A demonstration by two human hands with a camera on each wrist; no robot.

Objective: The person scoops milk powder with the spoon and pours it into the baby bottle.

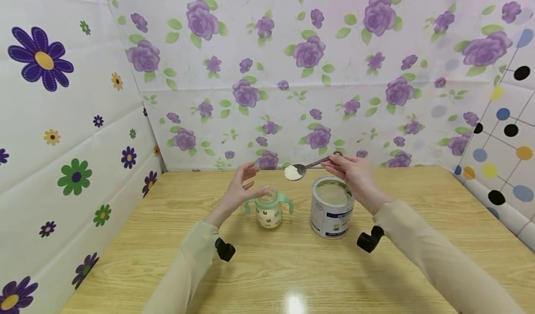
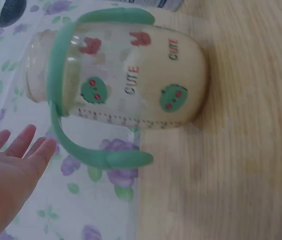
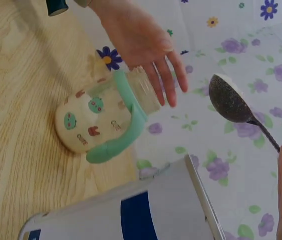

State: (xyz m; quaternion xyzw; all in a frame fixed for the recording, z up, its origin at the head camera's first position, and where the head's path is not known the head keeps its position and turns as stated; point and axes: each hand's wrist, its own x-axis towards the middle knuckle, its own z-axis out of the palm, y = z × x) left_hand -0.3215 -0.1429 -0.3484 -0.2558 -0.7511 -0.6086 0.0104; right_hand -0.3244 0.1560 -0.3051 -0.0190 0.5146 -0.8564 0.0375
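Observation:
A baby bottle with green handles, its top uncovered, stands upright on the table. Pale, milky contents show through its wall in the left wrist view. Beside the bottle neck my left hand hovers with fingers spread, holding nothing; the left wrist view shows it apart from the bottle. My right hand pinches the handle of a dark spoon. White powder is heaped in the spoon's bowl, up in the air between bottle and tin. Below the right hand stands an uncovered tin of pale powder.
The wooden table runs back to a flower-patterned cloth hanging behind it. Patterned sheets also line the left and right sides. A black wrist camera sits below the left wrist, another black wrist camera below the right.

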